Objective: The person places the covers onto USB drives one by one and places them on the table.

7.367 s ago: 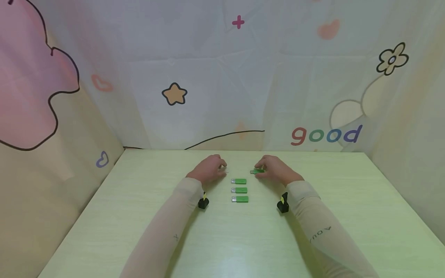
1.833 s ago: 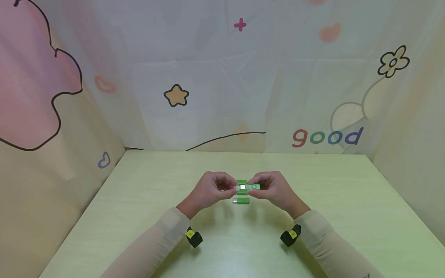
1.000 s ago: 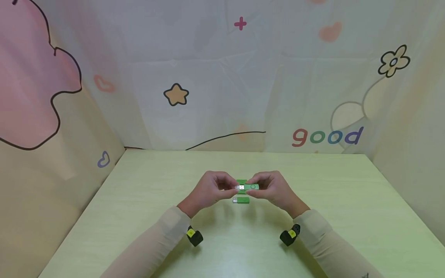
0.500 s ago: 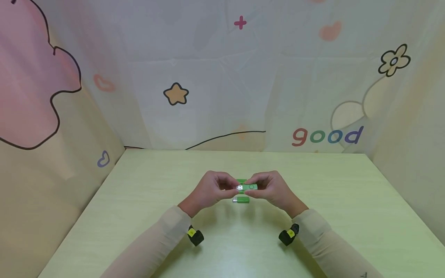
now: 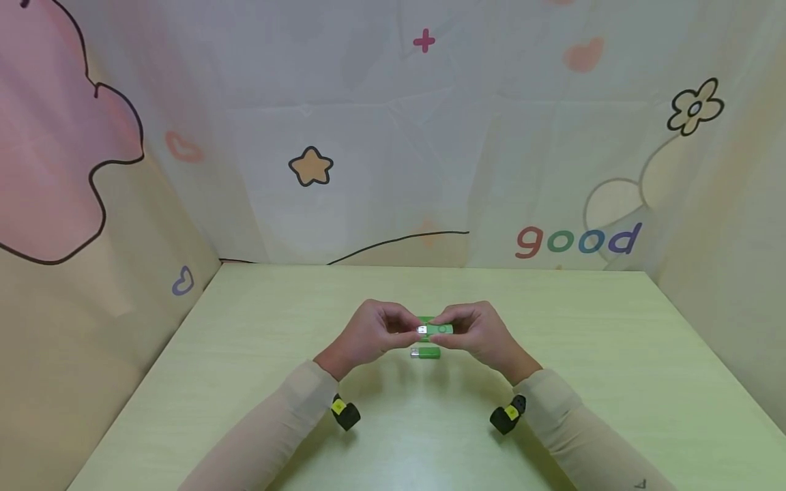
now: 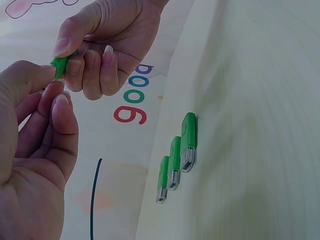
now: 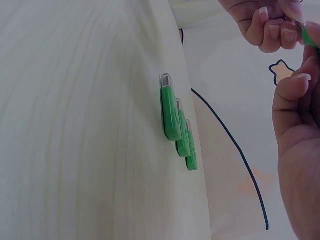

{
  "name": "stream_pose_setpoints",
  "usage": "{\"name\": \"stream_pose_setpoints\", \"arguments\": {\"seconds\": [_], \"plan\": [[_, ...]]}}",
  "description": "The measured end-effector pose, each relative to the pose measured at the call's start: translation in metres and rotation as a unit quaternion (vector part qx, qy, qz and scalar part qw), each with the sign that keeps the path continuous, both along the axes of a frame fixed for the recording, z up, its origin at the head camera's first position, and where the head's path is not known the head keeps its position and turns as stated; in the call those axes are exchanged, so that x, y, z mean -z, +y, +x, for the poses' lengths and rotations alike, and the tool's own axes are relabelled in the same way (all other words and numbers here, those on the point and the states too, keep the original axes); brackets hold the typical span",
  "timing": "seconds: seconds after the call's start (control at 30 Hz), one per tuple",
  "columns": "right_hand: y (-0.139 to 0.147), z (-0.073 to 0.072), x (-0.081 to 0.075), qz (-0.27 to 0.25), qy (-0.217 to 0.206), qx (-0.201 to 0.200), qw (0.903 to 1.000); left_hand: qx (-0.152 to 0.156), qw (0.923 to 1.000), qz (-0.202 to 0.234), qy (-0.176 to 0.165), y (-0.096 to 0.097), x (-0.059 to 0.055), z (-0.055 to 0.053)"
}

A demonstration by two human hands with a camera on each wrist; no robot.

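Held above the table is a green USB flash drive [image 5: 441, 329], its metal plug toward the left. My right hand [image 5: 482, 335] pinches its green body between thumb and fingertips. My left hand [image 5: 379, 334] pinches the clear cap [image 5: 421, 330] at the plug end, where the fingertips hide most of it. In the left wrist view both hands' fingertips meet at the green body. Below lie three more green flash drives in a row; the nearest flash drive [image 6: 188, 135] shows its clear cap over the plug. From the head, the held drive and the hands partly cover the farther two.
The pale wooden table [image 5: 245, 382] ends at a printed fabric backdrop [image 5: 381, 136] at the back, with fabric at both sides. A small black wrist camera [image 5: 346, 414] hangs under the left cuff and a matching black wrist camera [image 5: 507, 416] under the right.
Since 7.4 seconds ago, the hands have come together, lifting the drive and cap toward me. Over the last two seconds the right hand has shifted slightly left, bringing the plug into the left fingertips.
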State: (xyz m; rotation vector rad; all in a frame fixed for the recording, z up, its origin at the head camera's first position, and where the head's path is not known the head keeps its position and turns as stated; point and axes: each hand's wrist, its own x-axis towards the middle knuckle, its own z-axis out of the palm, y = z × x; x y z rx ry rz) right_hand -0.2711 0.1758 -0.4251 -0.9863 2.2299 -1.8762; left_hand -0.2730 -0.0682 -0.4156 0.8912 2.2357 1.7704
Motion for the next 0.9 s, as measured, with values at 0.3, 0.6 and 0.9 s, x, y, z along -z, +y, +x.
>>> {"name": "stream_pose_setpoints", "arguments": {"seconds": [0.3,0.6,0.9], "plan": [[-0.003,-0.002,0.003,-0.006,0.008,-0.003,0.9999,0.012,0.9996,0.005,0.025,-0.001,0.001,-0.003],[-0.001,-0.008,0.007,0.033,0.018,0.032,0.9988,0.004,0.9995,-0.012,0.030,0.001,0.006,-0.011],[-0.001,-0.023,0.009,0.081,0.005,0.073,0.9940,-0.027,0.9929,-0.094,0.069,0.000,0.007,-0.033]]}}
